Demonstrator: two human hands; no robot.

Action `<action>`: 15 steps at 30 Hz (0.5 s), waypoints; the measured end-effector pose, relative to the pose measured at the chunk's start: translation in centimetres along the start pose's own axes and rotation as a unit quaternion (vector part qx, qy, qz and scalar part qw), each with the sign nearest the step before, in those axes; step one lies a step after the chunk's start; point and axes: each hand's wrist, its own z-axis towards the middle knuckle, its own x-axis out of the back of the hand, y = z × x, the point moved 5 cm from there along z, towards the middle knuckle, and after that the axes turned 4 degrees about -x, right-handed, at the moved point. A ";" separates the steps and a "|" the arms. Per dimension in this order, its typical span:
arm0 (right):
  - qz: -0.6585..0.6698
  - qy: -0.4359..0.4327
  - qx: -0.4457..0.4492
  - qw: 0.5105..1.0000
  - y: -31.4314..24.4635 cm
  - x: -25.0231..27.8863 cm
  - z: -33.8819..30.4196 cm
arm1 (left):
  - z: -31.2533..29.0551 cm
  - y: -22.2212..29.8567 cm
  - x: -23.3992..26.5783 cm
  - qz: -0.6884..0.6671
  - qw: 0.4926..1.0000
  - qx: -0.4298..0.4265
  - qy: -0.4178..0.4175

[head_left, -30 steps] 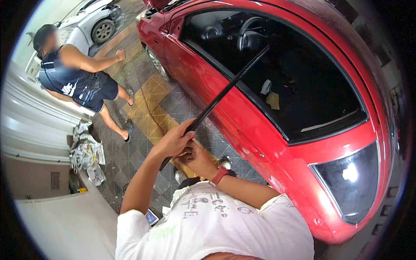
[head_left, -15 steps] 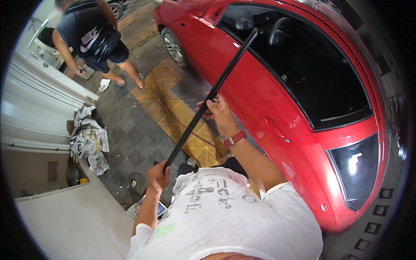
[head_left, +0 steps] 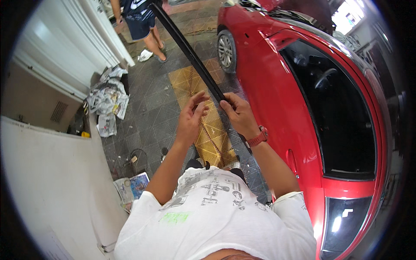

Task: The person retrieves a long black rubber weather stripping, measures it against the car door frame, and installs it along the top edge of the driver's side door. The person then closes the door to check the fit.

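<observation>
A long, thin black strip (head_left: 186, 47) runs from the top of the view down to my hands. My right hand (head_left: 237, 113), with a red watch on its wrist, is closed around the strip's lower part. My left hand (head_left: 190, 118) is raised just left of it, fingers apart, fingertips close to the strip without gripping it. Both hands are above a yellow floor grating (head_left: 208, 130), beside a red car (head_left: 268, 91) on my right.
The car's side window (head_left: 342, 117) is dark, with the steering wheel visible inside. Another person's legs (head_left: 149, 37) stand at the top by a white wall. Crumpled newspapers (head_left: 108, 99) lie on the grey grid floor; a white panel (head_left: 52, 173) fills the left.
The strip has swung away from the car window and now points up and left. My left hand has let go of its lower end and risen beside my right hand.
</observation>
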 end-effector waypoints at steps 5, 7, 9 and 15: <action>-0.035 -0.054 -0.116 0.991 1.5 -1.1 -4.6 | -0.4 -3.7 0.6 -0.110 0.987 0.117 -0.015; -0.067 -0.051 -0.106 0.991 2.6 -1.1 -5.9 | -1.6 -6.2 0.5 -0.142 0.977 0.156 -0.021; -0.076 -0.050 -0.125 0.988 3.3 -1.1 -7.3 | -2.6 -7.7 -0.3 -0.187 0.965 0.181 -0.033; -0.057 -0.028 -0.121 0.991 4.7 -1.4 -10.8 | -6.0 -10.6 -2.2 -0.213 0.945 0.241 -0.063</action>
